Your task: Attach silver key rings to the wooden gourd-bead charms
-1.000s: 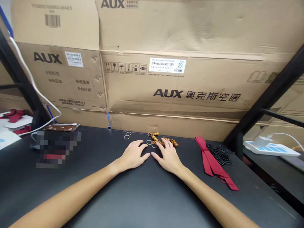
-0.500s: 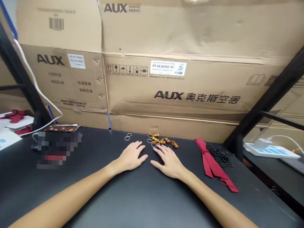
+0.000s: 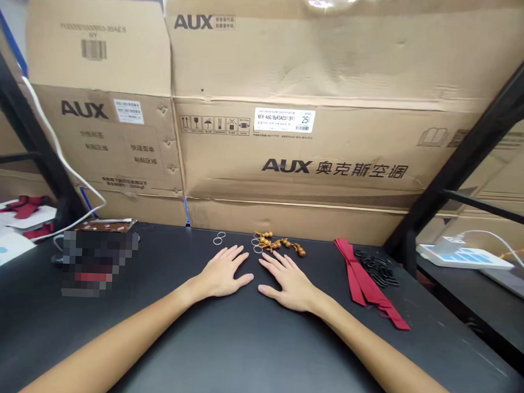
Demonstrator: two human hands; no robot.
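My left hand lies palm down on the black tabletop, fingers stretched out and holding nothing. Just beyond its fingertips are two thin metal rings. My right hand rests flat beside it, thumb toward the left one, also without anything in it. Past the right fingertips sit several gourd-shaped wooden pendants on yellow cords. More metal rings lie at the left end of these pendants, close to the right index finger. Neither hand visibly touches a ring or pendant.
To the right lie red fabric strips and a heap of black clips. Cardboard stands along the back edge. A blurred-out item is at left under a white cable. A power strip sits beyond the right frame post.
My right hand has drawn back slightly from the rings and pendants, so the nearest ring is fully in view. The left hand is almost unmoved, and the view has shifted a little.
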